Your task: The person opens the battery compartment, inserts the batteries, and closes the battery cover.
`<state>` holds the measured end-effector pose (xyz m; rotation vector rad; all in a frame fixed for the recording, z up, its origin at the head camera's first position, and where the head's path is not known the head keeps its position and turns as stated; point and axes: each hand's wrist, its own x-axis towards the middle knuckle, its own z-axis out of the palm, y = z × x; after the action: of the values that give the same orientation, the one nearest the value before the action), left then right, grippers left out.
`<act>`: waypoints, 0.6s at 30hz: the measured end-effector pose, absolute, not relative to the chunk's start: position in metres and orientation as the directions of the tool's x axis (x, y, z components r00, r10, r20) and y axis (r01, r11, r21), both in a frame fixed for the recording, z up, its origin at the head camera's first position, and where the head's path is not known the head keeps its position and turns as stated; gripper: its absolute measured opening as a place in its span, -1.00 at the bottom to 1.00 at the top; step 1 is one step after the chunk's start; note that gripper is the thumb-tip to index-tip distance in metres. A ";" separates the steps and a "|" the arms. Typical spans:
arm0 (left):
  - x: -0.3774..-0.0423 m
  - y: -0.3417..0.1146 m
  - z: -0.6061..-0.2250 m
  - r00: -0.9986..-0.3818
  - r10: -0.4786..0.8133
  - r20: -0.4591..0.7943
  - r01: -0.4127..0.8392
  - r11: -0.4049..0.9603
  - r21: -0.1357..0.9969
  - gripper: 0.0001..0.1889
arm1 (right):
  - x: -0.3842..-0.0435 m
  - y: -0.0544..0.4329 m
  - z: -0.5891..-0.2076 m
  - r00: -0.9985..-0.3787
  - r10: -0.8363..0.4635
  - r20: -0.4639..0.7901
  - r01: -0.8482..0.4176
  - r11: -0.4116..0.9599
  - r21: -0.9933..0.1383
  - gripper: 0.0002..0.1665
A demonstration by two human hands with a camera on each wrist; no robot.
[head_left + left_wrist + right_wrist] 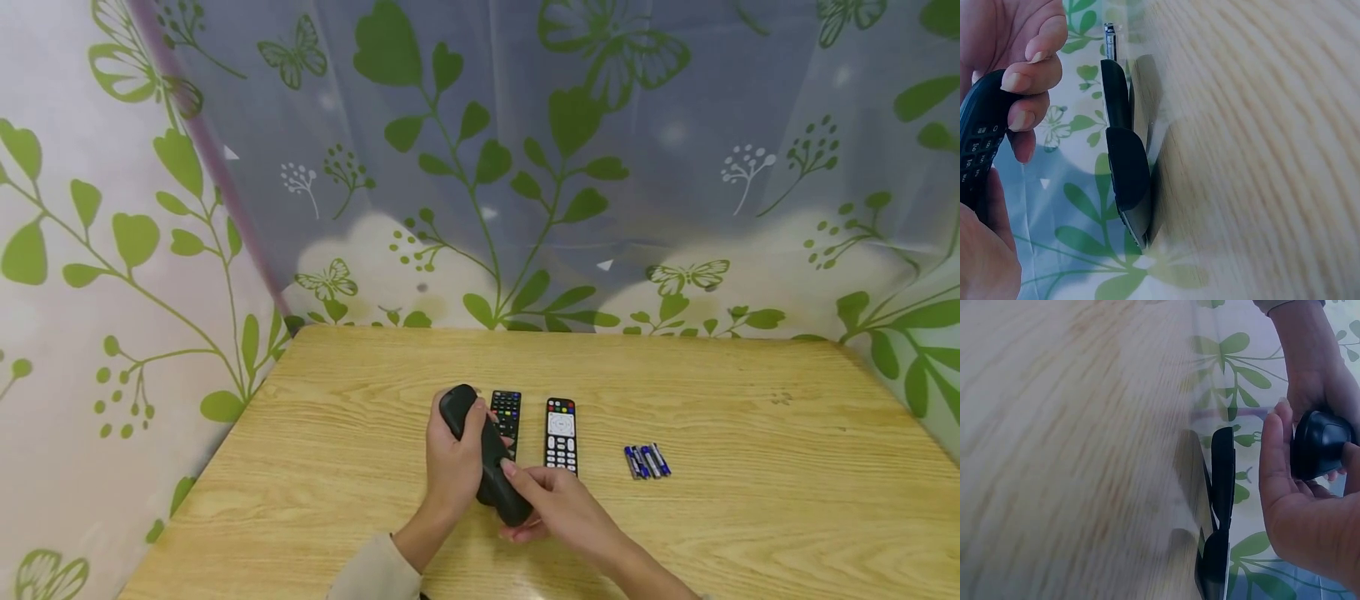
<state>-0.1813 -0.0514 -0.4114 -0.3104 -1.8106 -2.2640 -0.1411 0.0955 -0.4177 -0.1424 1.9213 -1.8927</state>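
A black remote control (491, 457) is held above the table, its smooth back facing up in the head view. My left hand (453, 458) grips its upper part, the thumb lying across the back. At the lower end my right hand (562, 504) pinches the remote, thumb on the back and fingers underneath. Keys show on the underside of this remote (979, 147) in the left wrist view. In the right wrist view, the right hand's fingers (1275, 462) extend along the remote's end (1319, 447).
On the wooden table (337, 392), a black remote with small coloured keys (507, 408) lies partly behind the hands. Beside it lies a remote with white keys (561, 425). Several blue-and-silver batteries (647, 461) sit in a row farther right. Leaf-patterned cloth (495, 250) hangs behind.
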 end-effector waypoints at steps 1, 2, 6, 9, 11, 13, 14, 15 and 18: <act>-0.181 -0.052 -0.411 -0.952 -0.043 0.302 0.304 -0.219 0.927 -0.68 | -0.141 0.096 -0.418 -0.897 -0.376 -0.231 0.224 0.064 -0.972 -0.24; -0.182 -0.053 -0.411 -0.952 -0.046 0.303 0.305 -0.224 0.926 -0.69 | -0.141 0.097 -0.418 -0.896 -0.380 -0.230 0.219 0.072 -0.973 -0.24; -0.184 -0.056 -0.410 -0.948 -0.069 0.312 0.319 -0.252 0.914 -0.74 | -0.142 0.102 -0.418 -0.894 -0.386 -0.228 0.204 0.105 -0.973 -0.26; -0.187 -0.059 -0.409 -0.944 -0.091 0.318 0.330 -0.252 0.910 -0.77 | -0.143 0.111 -0.416 -0.901 -0.384 -0.200 0.175 0.101 -0.979 -0.33; -0.189 -0.063 -0.409 -0.943 -0.102 0.316 0.331 -0.239 0.913 -0.77 | -0.144 0.119 -0.413 -0.910 -0.379 -0.167 0.145 0.085 -0.986 -0.37; -0.190 -0.067 -0.409 -0.944 -0.104 0.313 0.329 -0.225 0.917 -0.77 | -0.146 0.128 -0.409 -0.923 -0.362 -0.126 0.098 0.094 -0.991 -0.39; -0.191 -0.069 -0.409 -0.944 -0.105 0.313 0.329 -0.212 0.920 -0.77 | -0.147 0.133 -0.408 -0.932 -0.351 -0.096 0.060 0.113 -0.992 -0.39; -0.192 -0.071 -0.409 -0.943 -0.105 0.316 0.332 -0.202 0.922 -0.77 | -0.148 0.138 -0.406 -0.939 -0.337 -0.068 0.020 0.143 -0.989 -0.40; -0.195 -0.077 -0.407 -0.942 -0.106 0.318 0.333 -0.175 0.927 -0.73 | -0.154 0.156 -0.401 -0.962 -0.272 0.020 -0.103 0.294 -0.950 -0.46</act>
<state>-0.1951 -0.0775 -0.4068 -0.2607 -1.8038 -2.1939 -0.1543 0.1565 -0.4009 -0.3520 2.4070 -1.7496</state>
